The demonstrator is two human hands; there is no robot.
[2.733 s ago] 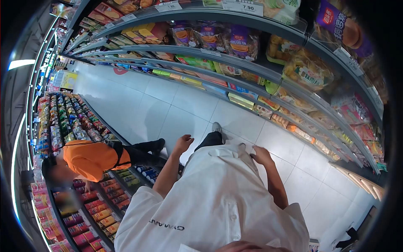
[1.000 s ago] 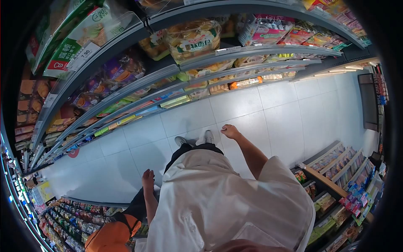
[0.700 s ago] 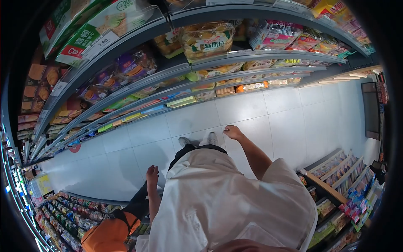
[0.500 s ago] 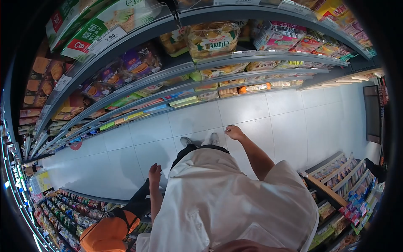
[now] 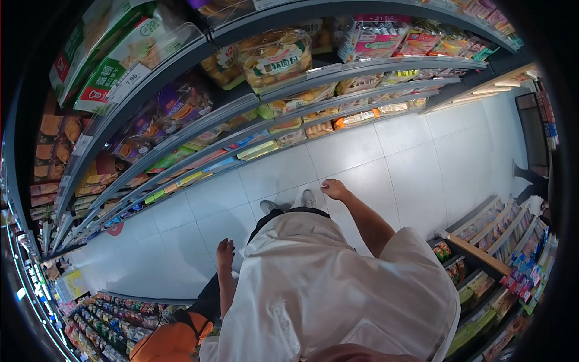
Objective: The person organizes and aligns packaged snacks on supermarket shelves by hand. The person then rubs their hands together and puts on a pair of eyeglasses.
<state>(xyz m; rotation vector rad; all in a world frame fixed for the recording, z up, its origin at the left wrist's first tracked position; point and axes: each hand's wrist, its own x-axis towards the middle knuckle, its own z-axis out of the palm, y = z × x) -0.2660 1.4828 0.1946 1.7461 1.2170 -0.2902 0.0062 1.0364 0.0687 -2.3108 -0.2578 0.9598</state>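
Note:
My left hand (image 5: 225, 252) hangs over the floor at my left side, fingers loosely bent and a little apart, holding nothing visible. In front of me to the right, my right hand (image 5: 335, 189) is raised above the floor tiles, its fingers curled together with nothing seen in them. Neither hand touches the shelves. The nearest goods are on the shelf rack ahead: bagged bread (image 5: 276, 59), purple-wrapped buns (image 5: 181, 102) and a green and white box (image 5: 120, 69) behind a price tag.
A person in orange (image 5: 172, 339) is close at my lower left, beside racks of small packets (image 5: 114, 323). Another person's dark leg (image 5: 532, 177) shows at the far right. A slanted display rack (image 5: 491, 232) stands at right. Pale tiled floor (image 5: 416, 175) runs between the shelves.
The view has swung round to the right along the shelves. My right hand has come forward from beside my body. Another person's leg has appeared at the far right edge.

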